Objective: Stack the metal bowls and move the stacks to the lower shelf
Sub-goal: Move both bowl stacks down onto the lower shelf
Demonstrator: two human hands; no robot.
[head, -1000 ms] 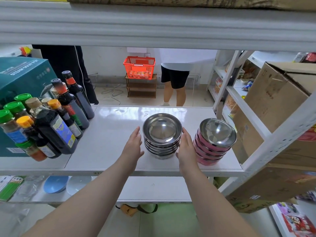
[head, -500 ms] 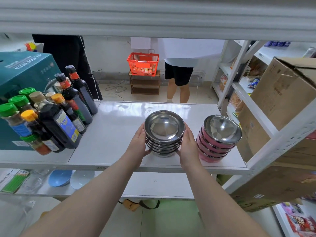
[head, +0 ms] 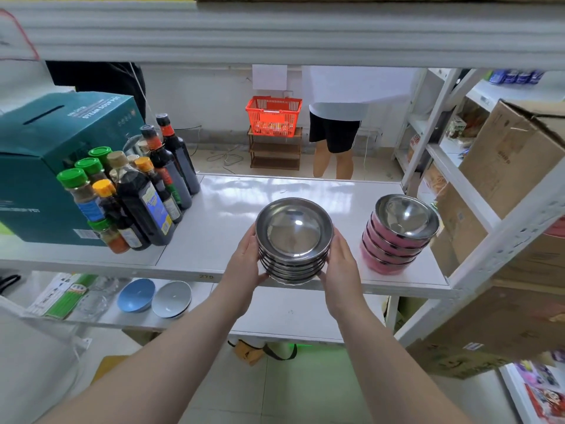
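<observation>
A stack of several plain steel bowls (head: 293,231) is at the front edge of the middle shelf (head: 214,234), its base overhanging the edge. My left hand (head: 246,264) presses its left side and my right hand (head: 342,264) its right side, so both hold the stack between them. A second stack of steel bowls with pink outsides (head: 397,237) stands on the same shelf to the right, untouched. The lower shelf (head: 290,313) shows below, between my forearms.
Dark sauce bottles and spice jars (head: 134,197) crowd the shelf's left part, in front of a teal box (head: 39,166). Two blue bowls (head: 154,298) and packets lie on the lower shelf's left. Cardboard boxes (head: 513,166) stand right. A person (head: 334,133) stands behind the shelving.
My hands closed in from either side onto the plain steel stack, then drew it toward me to the shelf's front edge. The pink stack has not moved.
</observation>
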